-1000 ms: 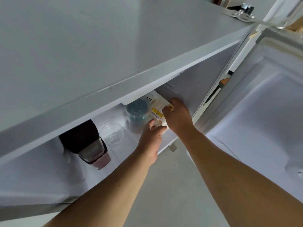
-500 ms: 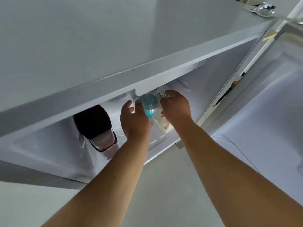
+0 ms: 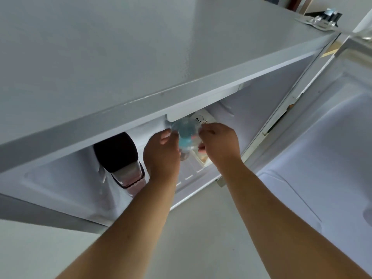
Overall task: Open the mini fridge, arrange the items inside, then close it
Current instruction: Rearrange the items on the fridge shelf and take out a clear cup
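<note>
The mini fridge (image 3: 141,47) stands open, seen from above, with its door (image 3: 322,158) swung out to the right. Inside, a clear plastic cup (image 3: 185,133) with blue contents is blurred between my two hands. My left hand (image 3: 161,152) grips its left side and my right hand (image 3: 219,146) its right side. A white carton (image 3: 203,119) with a printed logo stands just behind the cup, against the right inner wall. To the left stands a dark jug (image 3: 118,154) with a clear, reddish base. My hands hide the bottom of the cup.
The fridge's top edge overhangs and hides the back of the compartment. A pale floor (image 3: 201,238) lies below the fridge front. A metal hinge bracket (image 3: 324,18) sits at the top right corner.
My hands left the white carton and closed around the clear cup with blue contents. The carton now stands further back by the right wall.
</note>
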The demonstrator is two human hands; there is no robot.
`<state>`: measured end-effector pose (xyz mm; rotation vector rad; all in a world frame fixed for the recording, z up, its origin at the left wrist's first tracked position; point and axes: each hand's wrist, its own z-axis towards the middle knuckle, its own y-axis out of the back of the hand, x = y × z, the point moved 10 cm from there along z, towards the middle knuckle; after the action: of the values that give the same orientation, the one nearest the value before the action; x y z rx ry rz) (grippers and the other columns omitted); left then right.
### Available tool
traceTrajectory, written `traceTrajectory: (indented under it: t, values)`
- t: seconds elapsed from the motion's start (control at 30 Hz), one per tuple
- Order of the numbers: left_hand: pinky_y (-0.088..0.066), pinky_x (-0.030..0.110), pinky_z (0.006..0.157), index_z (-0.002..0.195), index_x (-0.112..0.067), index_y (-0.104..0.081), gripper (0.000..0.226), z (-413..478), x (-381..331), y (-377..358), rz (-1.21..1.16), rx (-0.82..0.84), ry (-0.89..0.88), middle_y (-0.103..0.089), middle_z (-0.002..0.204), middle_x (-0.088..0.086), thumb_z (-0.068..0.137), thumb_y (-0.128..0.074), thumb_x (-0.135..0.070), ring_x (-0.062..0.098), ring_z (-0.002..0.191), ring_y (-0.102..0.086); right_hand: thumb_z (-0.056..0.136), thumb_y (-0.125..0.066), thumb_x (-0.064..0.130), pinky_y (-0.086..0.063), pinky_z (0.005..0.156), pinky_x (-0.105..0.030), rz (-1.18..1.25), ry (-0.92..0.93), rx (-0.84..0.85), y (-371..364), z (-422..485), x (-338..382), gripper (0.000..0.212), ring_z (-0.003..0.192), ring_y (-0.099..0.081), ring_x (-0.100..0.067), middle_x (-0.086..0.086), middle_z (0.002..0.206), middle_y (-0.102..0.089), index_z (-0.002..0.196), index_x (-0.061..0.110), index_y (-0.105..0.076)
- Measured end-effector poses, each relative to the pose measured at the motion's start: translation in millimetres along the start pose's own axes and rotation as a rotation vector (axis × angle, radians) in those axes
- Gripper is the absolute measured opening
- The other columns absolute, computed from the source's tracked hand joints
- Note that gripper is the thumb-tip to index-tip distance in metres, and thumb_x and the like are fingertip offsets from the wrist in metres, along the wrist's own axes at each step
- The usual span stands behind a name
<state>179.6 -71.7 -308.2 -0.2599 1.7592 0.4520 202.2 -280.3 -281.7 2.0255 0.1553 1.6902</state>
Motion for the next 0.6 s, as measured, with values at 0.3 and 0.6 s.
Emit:
traceTrajectory:
  t: [0.3,0.6]
  values:
    - [-0.064,0.044,0.087,0.101,-0.039,-0.072,0.011,-44.1,107.2,-3.5,-0.038,0.074,0.195,-0.075,0.1,-0.018,0.091,-0.073,-0.044,0.003,0.073,-0.076,0.095,-0.065,0.026,-0.061,0.072,-0.031,-0.089,-0.194,0.027,-12.7,-36.7,-98.2,0.026,0.062,-0.074,-0.012,0.0,0.083,-0.079,0.118,0.022,-0.077]
    - [-0.06,0.047,0.096,0.1,-0.035,-0.077,0.031,-21.6,143.3,-24.0,0.056,0.103,0.295,-0.081,0.101,0.0,0.079,-0.062,-0.053,0.021,0.088,-0.077,0.099,-0.063,0.031,-0.06,0.093,-0.047,-0.22,-0.245,0.078,-43.4,-16.2,-135.5,0.03,0.101,-0.075,-0.027,0.003,0.12,-0.078,0.126,0.026,-0.074]
